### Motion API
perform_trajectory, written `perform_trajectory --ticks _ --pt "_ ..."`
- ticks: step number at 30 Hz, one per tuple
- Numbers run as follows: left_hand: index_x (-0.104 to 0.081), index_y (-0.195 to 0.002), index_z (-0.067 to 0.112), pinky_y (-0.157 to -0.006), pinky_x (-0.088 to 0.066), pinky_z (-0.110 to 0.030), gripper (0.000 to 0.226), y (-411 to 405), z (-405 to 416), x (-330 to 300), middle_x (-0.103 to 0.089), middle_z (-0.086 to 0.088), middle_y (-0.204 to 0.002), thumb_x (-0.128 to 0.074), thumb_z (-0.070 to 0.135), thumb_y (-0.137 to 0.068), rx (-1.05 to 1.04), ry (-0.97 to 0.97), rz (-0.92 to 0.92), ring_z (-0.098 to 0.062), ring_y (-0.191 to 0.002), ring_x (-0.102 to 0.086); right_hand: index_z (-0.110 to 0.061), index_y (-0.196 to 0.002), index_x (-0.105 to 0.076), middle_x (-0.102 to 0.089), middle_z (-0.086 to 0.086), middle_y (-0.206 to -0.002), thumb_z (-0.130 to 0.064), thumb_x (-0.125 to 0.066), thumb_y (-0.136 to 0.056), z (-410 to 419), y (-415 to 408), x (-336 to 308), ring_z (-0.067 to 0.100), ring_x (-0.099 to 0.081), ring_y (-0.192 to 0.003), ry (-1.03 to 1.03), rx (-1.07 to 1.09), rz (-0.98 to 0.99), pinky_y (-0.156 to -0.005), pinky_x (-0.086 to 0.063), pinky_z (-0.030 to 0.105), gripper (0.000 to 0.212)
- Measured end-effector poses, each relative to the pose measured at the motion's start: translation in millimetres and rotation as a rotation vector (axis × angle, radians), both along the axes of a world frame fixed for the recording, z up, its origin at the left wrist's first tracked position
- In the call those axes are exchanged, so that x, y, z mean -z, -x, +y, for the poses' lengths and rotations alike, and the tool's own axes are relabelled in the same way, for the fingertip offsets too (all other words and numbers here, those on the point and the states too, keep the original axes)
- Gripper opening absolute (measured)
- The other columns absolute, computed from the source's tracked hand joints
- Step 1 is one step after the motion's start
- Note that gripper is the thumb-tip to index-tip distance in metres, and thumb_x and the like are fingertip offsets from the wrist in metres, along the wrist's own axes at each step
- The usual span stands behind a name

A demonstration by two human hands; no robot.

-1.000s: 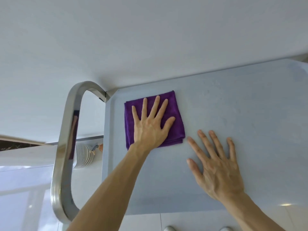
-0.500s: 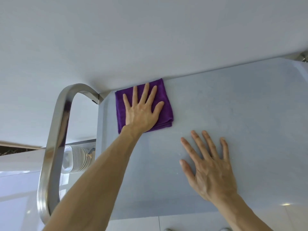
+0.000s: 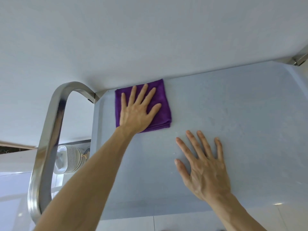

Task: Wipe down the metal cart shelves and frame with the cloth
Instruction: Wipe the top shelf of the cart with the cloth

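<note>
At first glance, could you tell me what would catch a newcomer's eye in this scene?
The purple cloth stands out, folded at the far left corner of the pale cart shelf, with the left hand pressed flat on it. The right hand lies spread on the bare shelf nearer the front. A shiny curved metal handle loops at the left.

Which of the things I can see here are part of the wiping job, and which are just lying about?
Part of the job:
- purple cloth, pressed flat by the left hand
- cart top shelf, with the right hand resting flat on it
- cart handle

Just lying about:
- stack of plates, seen through the handle
</note>
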State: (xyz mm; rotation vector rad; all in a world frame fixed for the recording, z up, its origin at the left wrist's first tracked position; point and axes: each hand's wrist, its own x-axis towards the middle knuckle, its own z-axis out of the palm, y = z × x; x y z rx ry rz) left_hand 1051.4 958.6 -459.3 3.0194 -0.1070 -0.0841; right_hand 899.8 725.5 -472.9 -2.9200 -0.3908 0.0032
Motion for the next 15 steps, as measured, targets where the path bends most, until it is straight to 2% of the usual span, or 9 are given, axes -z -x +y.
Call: perform_trajectory --ticks 4,7,12,15 --pt "-0.004 -0.155 0.045 -0.120 0.004 -0.059 0.069 21.0 11.0 -0.5 -0.003 0.014 -0.166 -0.008 0.073 -0.093 -0.063 -0.004 0.032 -0.025 -0.153 0.003 -0.036 -0.154 -0.030 -0.023 -0.003 -0.164 -0.059 -0.031 -0.098 -0.6 -1.0 0.3 0.023 -0.017 -0.152 0.003 -0.002 -0.009 -0.117 -0.015 0.063 0.060" --pt "-0.001 -0.155 0.044 -0.120 0.004 -0.060 0.069 47.3 -4.6 -2.9 -0.001 0.013 -0.166 -0.007 0.073 -0.093 -0.027 0.003 0.046 -0.026 -0.153 0.005 -0.035 -0.154 -0.029 -0.023 -0.003 -0.164 -0.058 -0.032 -0.099 -1.1 -0.2 -0.4 0.024 -0.018 -0.152 -0.004 -0.007 -0.009 -0.117 -0.016 0.064 0.060" --pt "-0.005 -0.156 0.042 -0.120 -0.001 -0.061 0.067 113.1 -23.7 2.9 -0.008 0.011 -0.165 -0.011 0.071 -0.097 -0.059 -0.025 0.018 -0.028 -0.153 -0.001 -0.034 -0.154 -0.030 -0.023 -0.002 -0.164 -0.057 -0.034 -0.099 -0.8 0.5 0.4 0.024 -0.017 -0.152 0.001 -0.017 -0.032 -0.117 -0.016 0.064 0.060" --pt "-0.007 -0.156 0.044 -0.121 -0.002 -0.059 0.066 117.2 -22.6 1.1 -0.011 0.011 -0.165 -0.012 0.072 -0.096 -0.072 -0.022 0.010 -0.026 -0.153 -0.003 -0.034 -0.154 -0.032 -0.025 -0.001 -0.164 -0.056 -0.038 -0.098 0.2 0.3 -3.1 0.025 -0.018 -0.152 -0.017 -0.018 -0.022 -0.117 -0.015 0.063 0.060"
